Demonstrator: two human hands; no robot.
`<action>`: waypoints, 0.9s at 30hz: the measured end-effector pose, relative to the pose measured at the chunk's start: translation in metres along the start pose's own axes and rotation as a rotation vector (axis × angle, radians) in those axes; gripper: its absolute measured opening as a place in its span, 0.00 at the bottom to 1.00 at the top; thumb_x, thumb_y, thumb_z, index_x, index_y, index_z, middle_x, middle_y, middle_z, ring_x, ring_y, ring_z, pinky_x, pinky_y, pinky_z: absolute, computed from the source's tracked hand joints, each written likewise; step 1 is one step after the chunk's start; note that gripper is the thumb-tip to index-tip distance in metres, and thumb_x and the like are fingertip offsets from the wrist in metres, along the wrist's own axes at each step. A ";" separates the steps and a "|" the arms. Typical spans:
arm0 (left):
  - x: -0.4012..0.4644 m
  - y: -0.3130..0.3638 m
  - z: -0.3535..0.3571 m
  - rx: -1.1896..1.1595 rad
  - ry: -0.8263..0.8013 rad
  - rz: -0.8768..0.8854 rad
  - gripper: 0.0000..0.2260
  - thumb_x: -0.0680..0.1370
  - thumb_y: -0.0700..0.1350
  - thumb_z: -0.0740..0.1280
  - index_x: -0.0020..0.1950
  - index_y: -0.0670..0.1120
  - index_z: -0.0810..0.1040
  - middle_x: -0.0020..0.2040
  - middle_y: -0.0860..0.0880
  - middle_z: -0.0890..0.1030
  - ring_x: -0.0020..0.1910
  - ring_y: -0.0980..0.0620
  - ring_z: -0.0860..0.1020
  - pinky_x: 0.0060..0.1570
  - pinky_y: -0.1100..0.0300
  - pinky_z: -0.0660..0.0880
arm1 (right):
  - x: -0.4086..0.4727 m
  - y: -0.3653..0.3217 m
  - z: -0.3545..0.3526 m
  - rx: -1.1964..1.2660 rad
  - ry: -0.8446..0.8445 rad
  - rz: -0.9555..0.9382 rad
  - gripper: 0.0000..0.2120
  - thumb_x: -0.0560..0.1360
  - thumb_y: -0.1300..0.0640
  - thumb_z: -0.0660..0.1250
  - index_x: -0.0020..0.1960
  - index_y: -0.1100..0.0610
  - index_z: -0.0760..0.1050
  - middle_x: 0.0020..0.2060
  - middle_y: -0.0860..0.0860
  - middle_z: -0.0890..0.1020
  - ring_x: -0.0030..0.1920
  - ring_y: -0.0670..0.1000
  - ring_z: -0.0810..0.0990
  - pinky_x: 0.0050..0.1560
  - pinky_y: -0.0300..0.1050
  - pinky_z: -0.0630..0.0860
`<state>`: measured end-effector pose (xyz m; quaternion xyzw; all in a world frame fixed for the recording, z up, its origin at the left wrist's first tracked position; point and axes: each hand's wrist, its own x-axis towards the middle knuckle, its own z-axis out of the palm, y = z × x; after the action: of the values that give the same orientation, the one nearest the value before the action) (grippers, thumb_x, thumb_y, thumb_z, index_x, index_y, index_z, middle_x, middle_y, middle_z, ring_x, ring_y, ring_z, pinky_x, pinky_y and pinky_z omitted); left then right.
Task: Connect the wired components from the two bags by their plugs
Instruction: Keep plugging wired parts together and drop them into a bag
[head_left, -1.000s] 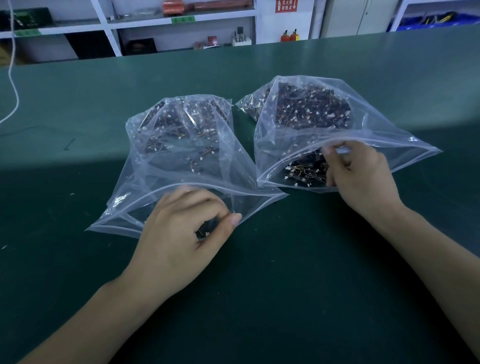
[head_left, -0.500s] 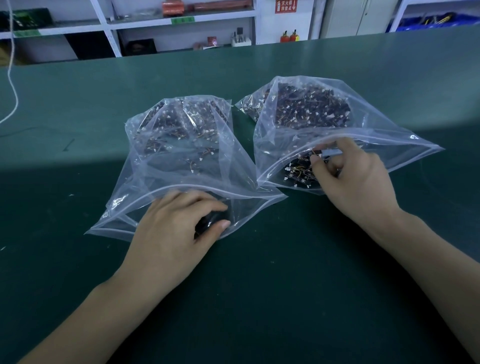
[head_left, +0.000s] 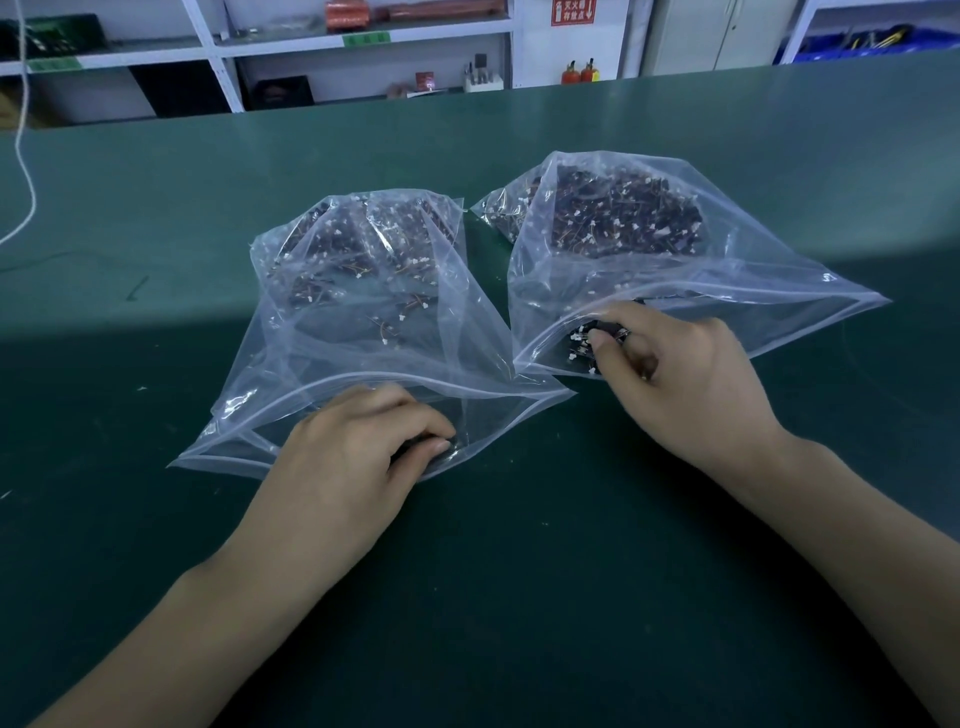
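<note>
Left hand (head_left: 353, 457) in mouth of left zip bag (head_left: 363, 291), fingers curled, grip unclear. Right hand (head_left: 675, 379) pinching dark wired component (head_left: 605, 328) at right zip bag (head_left: 649, 260) mouth.

We cannot see the fingertips of the left hand (head_left: 343, 457): they curl into the mouth of the left bag (head_left: 363, 312), and whatever dark piece sits under them is covered by the fingers and the plastic. Just past the right hand (head_left: 680, 379), its fingers hide most of the small components (head_left: 584, 343) at the opening of the right bag (head_left: 649, 249); whether one is pinched we cannot tell. Farther inside both bags the parts blur into dark tangles, individual plugs too small to make out. Both forearms are cut off by the bottom edge.
</note>
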<state>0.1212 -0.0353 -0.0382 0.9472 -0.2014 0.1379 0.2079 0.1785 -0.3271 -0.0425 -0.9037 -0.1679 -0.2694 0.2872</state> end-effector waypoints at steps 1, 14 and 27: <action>0.000 -0.001 0.000 0.011 0.002 -0.004 0.05 0.78 0.44 0.76 0.51 0.54 0.87 0.45 0.60 0.80 0.44 0.58 0.76 0.45 0.67 0.69 | -0.001 -0.001 0.000 0.017 0.014 -0.023 0.07 0.82 0.59 0.69 0.57 0.52 0.84 0.22 0.44 0.65 0.25 0.48 0.66 0.32 0.46 0.70; 0.002 -0.004 -0.003 0.050 0.085 0.096 0.11 0.77 0.35 0.75 0.55 0.50 0.87 0.47 0.56 0.82 0.43 0.56 0.79 0.43 0.66 0.72 | -0.011 -0.024 0.007 0.227 -0.079 -0.272 0.10 0.82 0.61 0.69 0.58 0.54 0.86 0.25 0.42 0.63 0.25 0.45 0.63 0.34 0.35 0.64; -0.001 0.026 -0.003 -0.149 0.412 0.272 0.07 0.82 0.36 0.71 0.50 0.43 0.89 0.50 0.49 0.85 0.48 0.63 0.79 0.51 0.71 0.72 | -0.017 -0.042 0.005 0.274 -0.302 -0.296 0.18 0.80 0.43 0.70 0.67 0.48 0.81 0.26 0.41 0.68 0.26 0.42 0.66 0.34 0.31 0.64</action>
<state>0.1084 -0.0554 -0.0269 0.8453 -0.2902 0.3393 0.2934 0.1475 -0.2945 -0.0378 -0.8519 -0.3744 -0.1451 0.3362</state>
